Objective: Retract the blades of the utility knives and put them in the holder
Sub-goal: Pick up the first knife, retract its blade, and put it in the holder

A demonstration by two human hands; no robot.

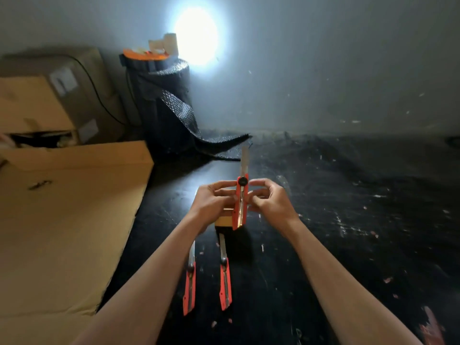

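Cardboard boxes (37, 105), black mat roll (166, 100)

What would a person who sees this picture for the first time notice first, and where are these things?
The eye goes first to the bright glare on the wall at top centre. Next is the orange utility knife in the middle, held upright by the left hand and right hand, its blade extended. Two more orange knives lie on the dark table nearer the person, blades also out.

Both forearms bare to frame edge, no sleeves, gloves, watch or rings visible on left hand (214, 199) or right hand (270, 200).
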